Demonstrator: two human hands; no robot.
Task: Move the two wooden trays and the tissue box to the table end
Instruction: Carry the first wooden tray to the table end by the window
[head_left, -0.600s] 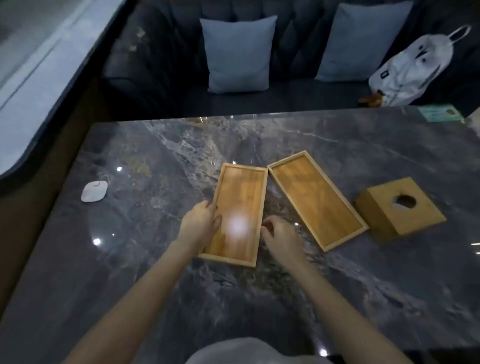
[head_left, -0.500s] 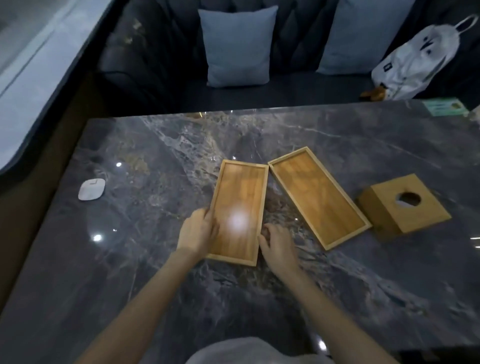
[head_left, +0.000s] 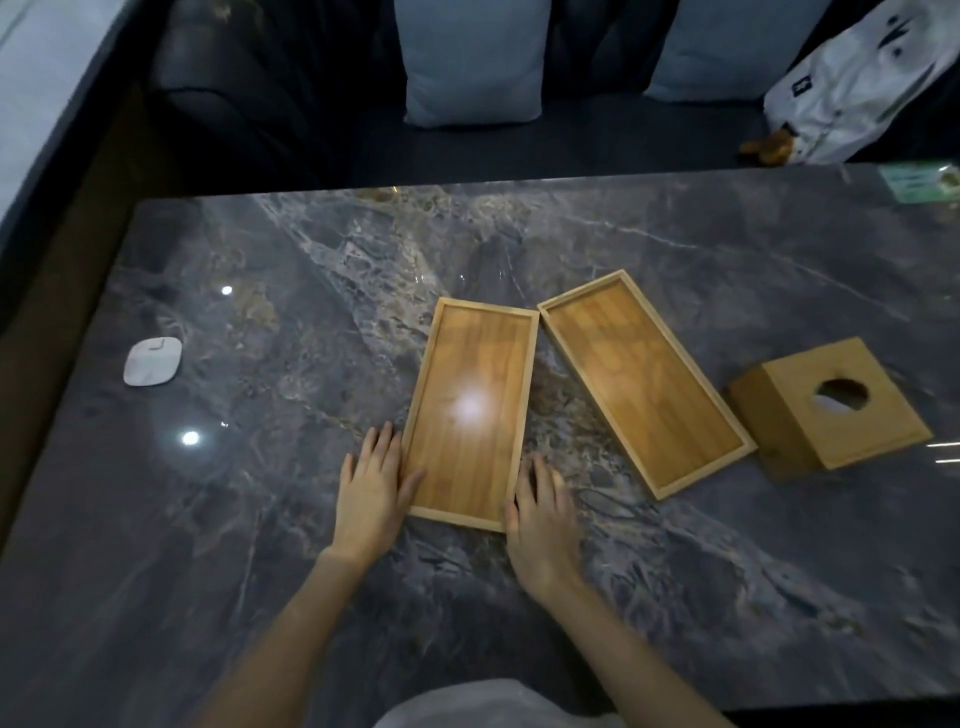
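Bare forearms, no sleeves; pale garment (head_left: 493, 706) at chest

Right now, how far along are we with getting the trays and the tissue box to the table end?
Nothing looks finished. In hand: the left hand and right hand lie flat against the long sides of the left tray, not lifting it. Left to move: that tray, the right tray angled beside it mid-table, and the tissue box further right.

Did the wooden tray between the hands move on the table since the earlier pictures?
No. The left tray stays in place: its far right corner still almost touches the far left corner of the right tray, as before.
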